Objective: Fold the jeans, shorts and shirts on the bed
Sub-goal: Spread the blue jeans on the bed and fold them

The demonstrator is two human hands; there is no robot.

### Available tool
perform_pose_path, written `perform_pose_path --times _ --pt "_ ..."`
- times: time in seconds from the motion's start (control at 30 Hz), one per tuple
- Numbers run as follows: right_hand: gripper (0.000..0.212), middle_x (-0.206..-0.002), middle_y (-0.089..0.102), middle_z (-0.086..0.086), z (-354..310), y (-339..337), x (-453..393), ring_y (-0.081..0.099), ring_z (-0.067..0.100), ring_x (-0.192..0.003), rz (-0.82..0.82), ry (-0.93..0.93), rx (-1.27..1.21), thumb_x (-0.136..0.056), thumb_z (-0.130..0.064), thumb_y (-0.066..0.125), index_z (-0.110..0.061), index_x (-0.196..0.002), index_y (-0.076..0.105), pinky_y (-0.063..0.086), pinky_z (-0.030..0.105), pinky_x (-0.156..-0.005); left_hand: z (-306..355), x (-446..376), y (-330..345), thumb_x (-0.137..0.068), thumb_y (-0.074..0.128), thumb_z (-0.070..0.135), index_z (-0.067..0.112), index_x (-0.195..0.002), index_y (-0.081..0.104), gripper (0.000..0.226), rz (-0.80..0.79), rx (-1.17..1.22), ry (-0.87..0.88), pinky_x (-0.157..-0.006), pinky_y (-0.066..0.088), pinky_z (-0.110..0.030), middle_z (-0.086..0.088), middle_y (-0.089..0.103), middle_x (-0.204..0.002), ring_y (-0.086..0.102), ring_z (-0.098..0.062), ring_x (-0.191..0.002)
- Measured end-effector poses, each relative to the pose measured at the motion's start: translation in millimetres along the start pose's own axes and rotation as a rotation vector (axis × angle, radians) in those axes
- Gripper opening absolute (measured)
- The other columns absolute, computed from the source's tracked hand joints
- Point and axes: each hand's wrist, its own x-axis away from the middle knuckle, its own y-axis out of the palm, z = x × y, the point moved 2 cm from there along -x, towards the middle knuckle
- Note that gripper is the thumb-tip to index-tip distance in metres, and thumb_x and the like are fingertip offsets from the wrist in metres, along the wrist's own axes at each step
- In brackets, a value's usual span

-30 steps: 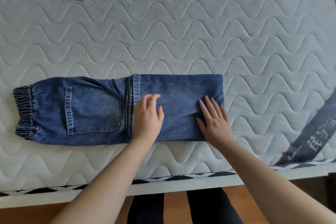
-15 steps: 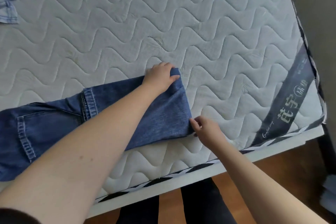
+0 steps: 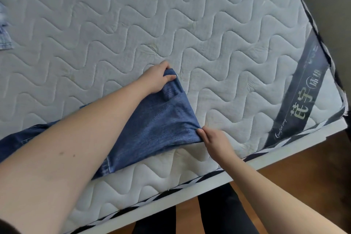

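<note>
While both hands are gripping the right-hand end of the jeans [image 3: 152, 125], the person is getting ready to carry that end over toward the waistband, and the job is likely to go best if the two corners are travelling together. The left hand [image 3: 158, 77] is pinching the far corner, thumb on top and fingers curled under the cloth; the right hand [image 3: 212, 138] is pinching the near corner close to the edge of the bed [image 3: 218, 30]. The denim between them is rising off the mattress in a taut sheet, so keeping an even pull should be stopping the layers from sliding apart, and laying the end down square on the pocket part would be giving a neat stack. The rest of the jeans is lying flat on the bed to the left, mostly hidden behind the left forearm. A pale denim garment [image 3: 4, 42] is showing at the left border, well apart. Compared with a second ago, the hands are no longer pressing flat on the cloth but grasping its corners, and compared with half a second ago the end is lifted higher, with the view swung further right.
</note>
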Motion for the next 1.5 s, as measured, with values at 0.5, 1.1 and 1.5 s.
perform_pose_path --times 0.5,1.1,1.5 --pt "0.057 -0.117 0.054 -0.008 7.6 6.7 20.8 0.061 0.021 -0.096 -0.116 -0.002 0.168 -0.09 -0.052 0.059 -0.022 -0.137 0.043 0.049 0.037 -0.077 1.4 -2.8 17.8 -0.094 0.059 0.039 0.015 -0.122 0.052 0.038 0.041 0.014 -0.042 -0.089 0.04 -0.029 -0.008 0.059 -0.124 0.054 -0.026 -0.113" --pt "0.046 -0.041 0.037 0.003 -5.6 0.0 30.0 0.031 0.024 -0.03 0.261 -0.274 0.584 -0.047 0.004 0.087 -0.013 -0.051 0.044 0.014 0.025 -0.039 14.2 -12.6 6.5 -0.097 0.052 0.027 0.015 -0.079 0.056 0.022 0.307 -0.073 -0.118 -0.077 0.046 -0.034 -0.003 0.063 -0.096 0.058 -0.026 -0.091" --pt "0.018 -0.098 0.058 0.006 -6.8 6.2 8.4 0.06 0.035 -0.072 0.114 -0.094 0.548 -0.094 -0.027 0.047 -0.014 -0.106 0.052 0.03 0.035 -0.049 29.2 -22.0 11.4 -0.09 0.06 0.051 0.021 -0.089 0.053 0.03 0.09 -0.183 -0.161 -0.084 0.041 -0.034 -0.002 0.063 -0.104 0.056 -0.026 -0.102"
